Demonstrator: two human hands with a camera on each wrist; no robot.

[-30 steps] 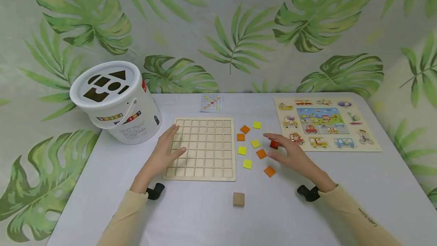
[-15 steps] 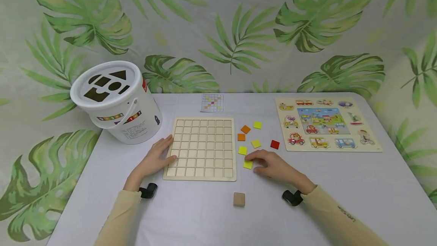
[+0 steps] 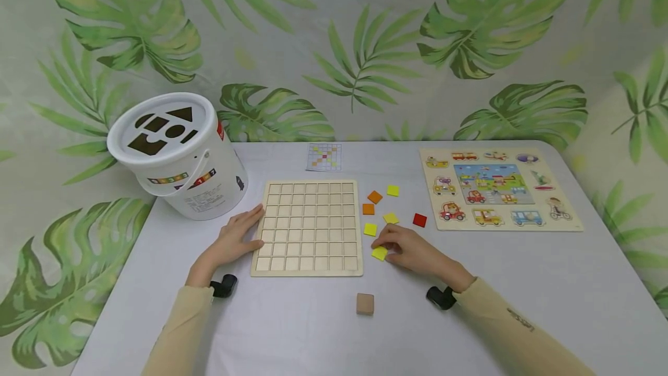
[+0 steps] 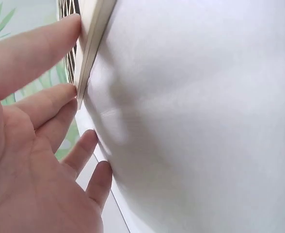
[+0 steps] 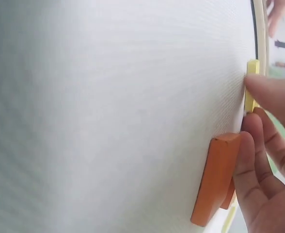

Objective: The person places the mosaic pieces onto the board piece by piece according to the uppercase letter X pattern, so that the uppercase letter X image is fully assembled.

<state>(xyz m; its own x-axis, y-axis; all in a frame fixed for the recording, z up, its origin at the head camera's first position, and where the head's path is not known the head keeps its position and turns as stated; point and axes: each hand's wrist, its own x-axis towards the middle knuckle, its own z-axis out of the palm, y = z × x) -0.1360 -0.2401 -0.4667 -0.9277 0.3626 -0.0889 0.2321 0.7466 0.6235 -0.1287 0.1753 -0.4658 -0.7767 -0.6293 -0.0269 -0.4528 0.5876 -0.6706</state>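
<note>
My right hand pinches a yellow square tile between thumb and fingers, low over the table right of the board. In the right wrist view this yellow tile is upright edge-on, and an orange tile lies beside the curled fingers. The left hand rests at the left edge of the wooden grid board, its fingers extended. Thumb and a fingertip touch the board's side in the left wrist view. Part of the tile group is hidden under the right hand.
Around lie yellow tiles, orange tiles and a red tile. A wooden block sits in front. Behind the board is a pattern card. A white bucket stands left; a picture puzzle lies right.
My right hand came left and down from beside the red tile to the front yellow tile, which is now pinched and slightly turned. The left hand drew back from over the grid to its left edge.
</note>
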